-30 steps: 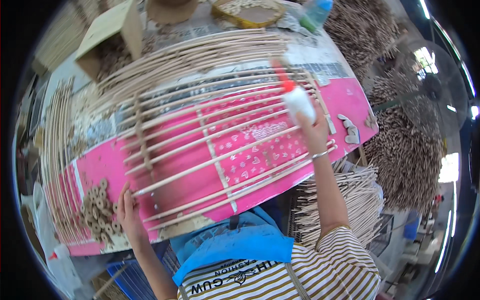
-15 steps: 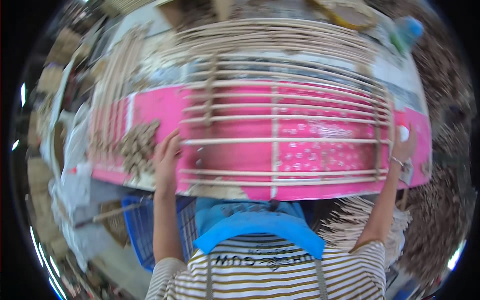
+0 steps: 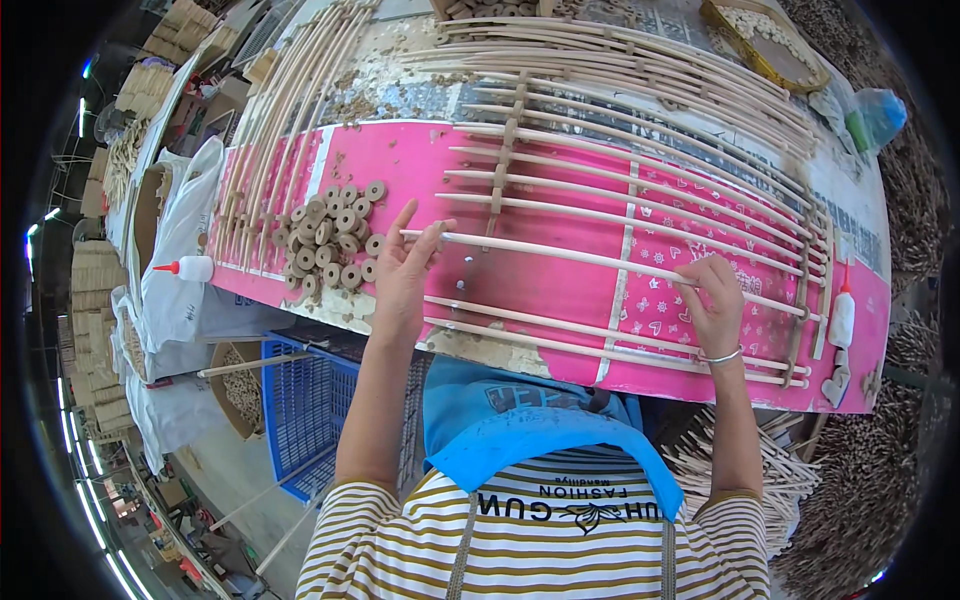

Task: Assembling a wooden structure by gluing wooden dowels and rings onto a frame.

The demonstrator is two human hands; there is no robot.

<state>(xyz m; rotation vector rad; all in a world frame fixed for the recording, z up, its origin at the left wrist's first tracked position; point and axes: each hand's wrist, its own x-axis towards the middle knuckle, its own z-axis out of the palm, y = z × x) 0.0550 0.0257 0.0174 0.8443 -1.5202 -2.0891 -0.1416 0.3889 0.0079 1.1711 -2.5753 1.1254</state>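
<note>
Hands had shifted onto one rod (image 3: 590, 262) lying across the pink board (image 3: 400, 165): left hand (image 3: 405, 275) pinched its end beside the wooden discs (image 3: 330, 235), right hand (image 3: 712, 300) gripped it instead of the glue bottle (image 3: 842, 315), apparently positioning another slat.

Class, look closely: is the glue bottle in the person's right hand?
No: the right hand presses a wooden rod, while the glue bottle lies apart.

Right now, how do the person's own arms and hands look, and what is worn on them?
Both forearms are bare. The left hand wears nothing visible; the right hand has a thin silver bangle at the wrist. Short striped sleeves, brown and white, cover the upper arms.
</note>
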